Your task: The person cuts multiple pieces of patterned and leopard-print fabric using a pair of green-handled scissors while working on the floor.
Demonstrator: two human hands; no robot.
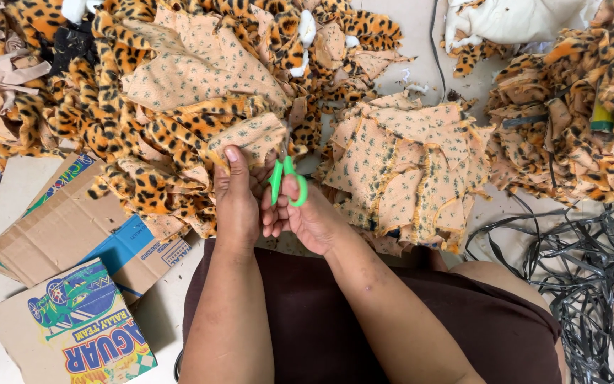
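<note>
A tan fabric piece with tiger-print fur on its other side lies at the near edge of the big tiger-fur heap, pinched at its lower corner by the left hand, thumb up on the cloth and fingers curled beneath. Just beside it, the right hand is closed through the loops of green-handled scissors, blades pointing up at the piece. Both forearms reach forward from the lap. To the right lies a stack of cut tan pieces; flattened cardboard boxes lie left.
</note>
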